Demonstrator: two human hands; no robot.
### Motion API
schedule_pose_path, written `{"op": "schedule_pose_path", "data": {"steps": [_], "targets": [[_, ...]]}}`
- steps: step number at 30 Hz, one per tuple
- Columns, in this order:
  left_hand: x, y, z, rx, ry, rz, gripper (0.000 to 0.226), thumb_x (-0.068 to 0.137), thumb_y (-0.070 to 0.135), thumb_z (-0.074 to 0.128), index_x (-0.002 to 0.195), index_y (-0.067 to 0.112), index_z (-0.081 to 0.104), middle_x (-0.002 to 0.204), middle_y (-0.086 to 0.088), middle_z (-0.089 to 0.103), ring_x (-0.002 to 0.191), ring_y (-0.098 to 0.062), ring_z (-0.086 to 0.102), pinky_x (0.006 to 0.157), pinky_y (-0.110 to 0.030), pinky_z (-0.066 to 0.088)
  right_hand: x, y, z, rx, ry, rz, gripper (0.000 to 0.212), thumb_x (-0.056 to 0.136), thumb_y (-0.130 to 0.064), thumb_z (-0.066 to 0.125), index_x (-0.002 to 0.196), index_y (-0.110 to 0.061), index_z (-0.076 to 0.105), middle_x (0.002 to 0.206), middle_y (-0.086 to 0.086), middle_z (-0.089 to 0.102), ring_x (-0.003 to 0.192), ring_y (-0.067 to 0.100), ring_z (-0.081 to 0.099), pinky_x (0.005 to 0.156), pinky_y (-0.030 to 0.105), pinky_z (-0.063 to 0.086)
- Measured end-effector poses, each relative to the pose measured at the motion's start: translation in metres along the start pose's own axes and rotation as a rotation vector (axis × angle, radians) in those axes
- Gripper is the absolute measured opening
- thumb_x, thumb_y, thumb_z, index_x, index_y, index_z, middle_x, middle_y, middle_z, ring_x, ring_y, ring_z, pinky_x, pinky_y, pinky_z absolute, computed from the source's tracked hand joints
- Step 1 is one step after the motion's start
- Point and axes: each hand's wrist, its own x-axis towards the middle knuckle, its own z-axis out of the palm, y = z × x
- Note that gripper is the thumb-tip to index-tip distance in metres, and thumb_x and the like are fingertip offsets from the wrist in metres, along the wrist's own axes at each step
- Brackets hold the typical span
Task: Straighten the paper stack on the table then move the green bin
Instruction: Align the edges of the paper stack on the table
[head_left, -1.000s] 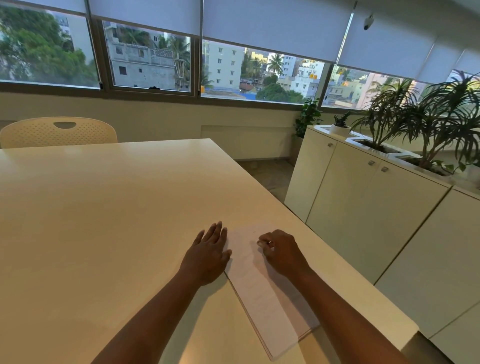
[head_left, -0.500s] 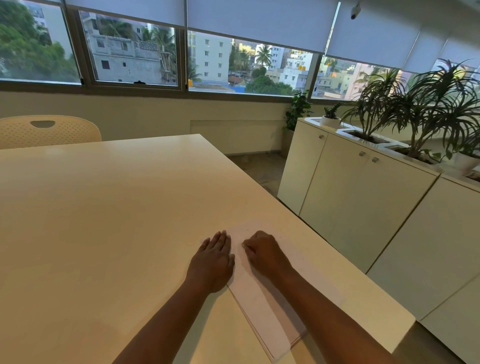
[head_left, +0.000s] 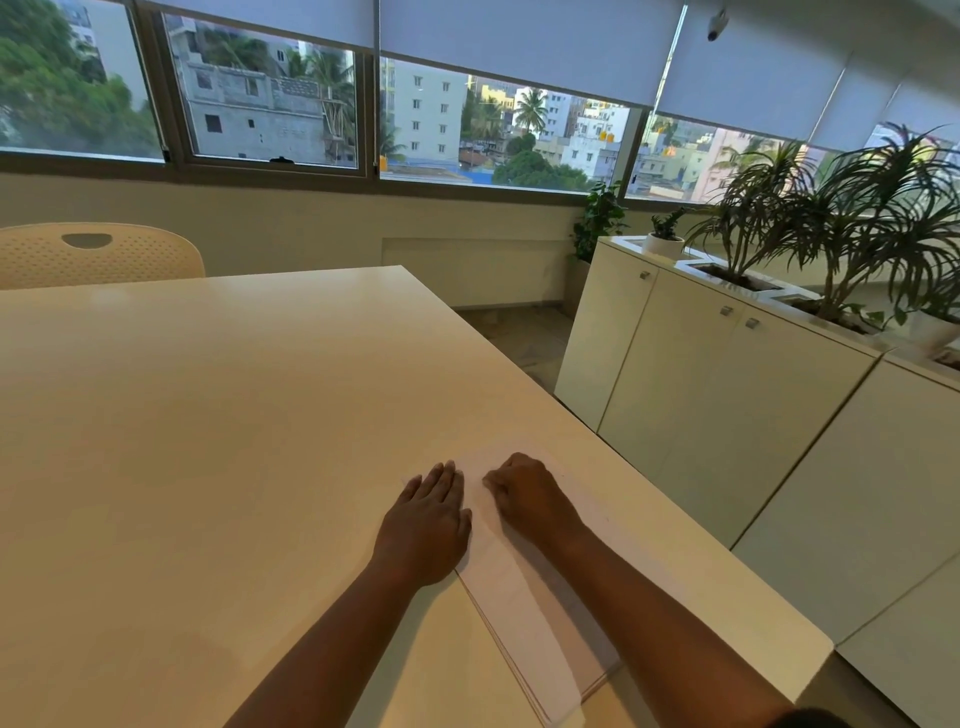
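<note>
A broad cream table (head_left: 218, 426) filled the view, with white cabinets (head_left: 727, 415) carrying potted plants (head_left: 852, 228) to its right. The paper stack (head_left: 524, 608) lay near the table's right edge. The left hand (head_left: 426, 525) rested flat, fingers straight, against the stack's left edge. The right hand (head_left: 524, 493) sat on the sheets, fingers curled under; whether they pinched paper could not be told.

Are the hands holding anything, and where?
Nothing is lifted. The left hand lies flat against the papers' left edge. The right hand rests curled on top near the far end; a pinch cannot be told.
</note>
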Motion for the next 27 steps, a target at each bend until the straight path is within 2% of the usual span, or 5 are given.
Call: {"op": "schedule_pose_path", "data": {"steps": [9, 13, 17, 22, 27], "targets": [[-0.001, 0.0, 0.001, 0.007, 0.008, -0.004, 0.061, 0.104, 0.044, 0.009, 0.156, 0.013, 0.001, 0.165, -0.005, -0.003, 0.152, -0.015, -0.006, 0.122, -0.034, -0.003, -0.001, -0.002, 0.004, 0.014, 0.075, 0.125, 0.024, 0.098, -0.019, 0.05, 0.1, -0.011, 0.072, 0.097, 0.011, 0.066, 0.078, 0.017, 0.064, 0.068, 0.016, 0.043], [-0.001, -0.001, -0.001, 0.003, 0.007, -0.004, 0.061, 0.104, 0.044, 0.01, 0.157, 0.014, 0.002, 0.165, -0.004, -0.003, 0.152, -0.014, -0.007, 0.122, -0.033, -0.004, 0.002, -0.013, 0.012, 0.012, -0.086, -0.072, 0.015, 0.092, -0.014, 0.059, 0.098, -0.011, 0.072, 0.096, 0.013, 0.066, 0.076, 0.018, 0.063, 0.069, 0.02, 0.048], [-0.001, 0.0, -0.004, 0.007, -0.019, -0.007, 0.062, 0.104, 0.046, 0.01, 0.156, 0.014, -0.001, 0.165, -0.004, -0.004, 0.152, -0.015, -0.007, 0.123, -0.034, -0.003, 0.012, 0.005, 0.0, 0.054, 0.01, 0.073, 0.027, 0.099, -0.021, 0.049, 0.109, -0.01, 0.071, 0.102, 0.013, 0.067, 0.086, 0.02, 0.064, 0.083, 0.03, 0.054], [-0.003, 0.001, -0.005, 0.015, -0.016, -0.001, 0.062, 0.104, 0.045, 0.01, 0.156, 0.014, 0.0, 0.165, -0.004, -0.004, 0.152, -0.015, -0.007, 0.122, -0.033, -0.004, 0.004, -0.003, 0.002, 0.067, -0.075, -0.04, 0.023, 0.097, -0.02, 0.053, 0.104, -0.012, 0.073, 0.097, 0.011, 0.067, 0.08, 0.017, 0.063, 0.079, 0.027, 0.055], [-0.002, 0.001, -0.005, 0.02, -0.02, -0.001, 0.062, 0.105, 0.045, 0.011, 0.156, 0.013, -0.002, 0.165, -0.005, -0.005, 0.152, -0.014, -0.008, 0.123, -0.034, -0.003, -0.001, 0.024, -0.012, 0.042, 0.046, 0.133, 0.027, 0.099, -0.018, 0.048, 0.099, -0.008, 0.073, 0.096, 0.014, 0.067, 0.084, 0.021, 0.064, 0.079, 0.024, 0.049]]}}
